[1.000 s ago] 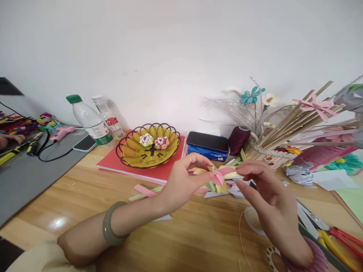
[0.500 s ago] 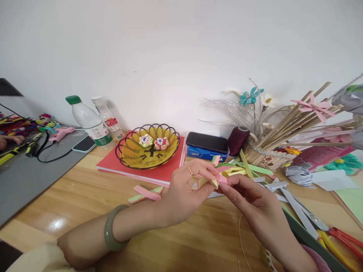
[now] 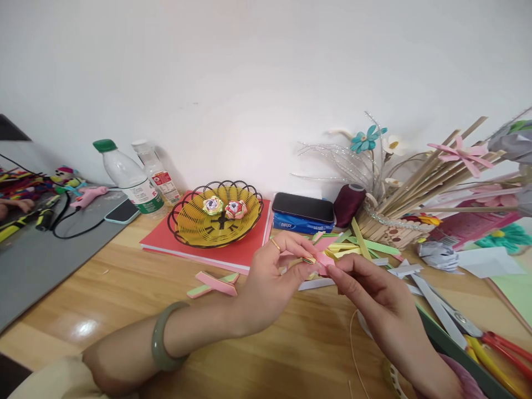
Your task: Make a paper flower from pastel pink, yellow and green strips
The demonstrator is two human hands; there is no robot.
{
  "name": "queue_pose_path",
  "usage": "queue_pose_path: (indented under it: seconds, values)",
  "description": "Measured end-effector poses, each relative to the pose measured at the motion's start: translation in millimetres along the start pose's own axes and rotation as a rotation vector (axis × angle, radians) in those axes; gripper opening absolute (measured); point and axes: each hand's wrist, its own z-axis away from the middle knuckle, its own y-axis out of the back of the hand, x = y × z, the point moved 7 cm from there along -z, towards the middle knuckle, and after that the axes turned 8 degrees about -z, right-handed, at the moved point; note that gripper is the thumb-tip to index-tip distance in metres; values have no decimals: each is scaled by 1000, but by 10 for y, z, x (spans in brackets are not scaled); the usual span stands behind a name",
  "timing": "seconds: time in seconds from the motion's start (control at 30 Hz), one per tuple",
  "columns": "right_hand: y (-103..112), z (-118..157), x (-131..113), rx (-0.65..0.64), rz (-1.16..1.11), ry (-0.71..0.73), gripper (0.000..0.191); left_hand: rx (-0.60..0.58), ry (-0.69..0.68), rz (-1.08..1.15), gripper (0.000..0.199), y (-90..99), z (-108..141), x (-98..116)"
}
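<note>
Both hands meet over the table, right of the middle. My left hand (image 3: 274,285), with a ring and a green bangle, pinches a small folded piece of layered pink, yellow and green paper (image 3: 323,261). My right hand (image 3: 380,299) grips the pink side of the same piece between thumb and fingers. Behind the hands lies a pile of green, yellow and pink paper strips (image 3: 374,245). Two crossed pink and green strips (image 3: 216,282) rest left of my left hand. My fingers hide part of the folded paper.
A yellow basket (image 3: 191,227) with two paper rosettes stands on red sheets (image 3: 155,238). Bottles (image 3: 139,191), a phone (image 3: 303,206) on a blue pack, purple thread (image 3: 349,206), scissors (image 3: 496,346) and a craft-flower holder (image 3: 384,230) surround the work. Another person's hand (image 3: 19,206) shows far left.
The folded paper has turned between my fingers, its pink face showing more and its layered end lying flatter. My hands have barely shifted and both still hold it.
</note>
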Motion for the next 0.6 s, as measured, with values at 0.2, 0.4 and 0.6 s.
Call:
queue_pose_path:
  seconds: [0.2,0.4,0.6]
  values:
    - [4,11,-6,3,29,17,28,27,65,-14,9,5,-4,-24]
    - [8,22,-11,1,41,37,27,41,84,-17,10,18,2,-41]
    - [4,25,9,1,40,34,26,51,89,-54,9,30,-1,-19]
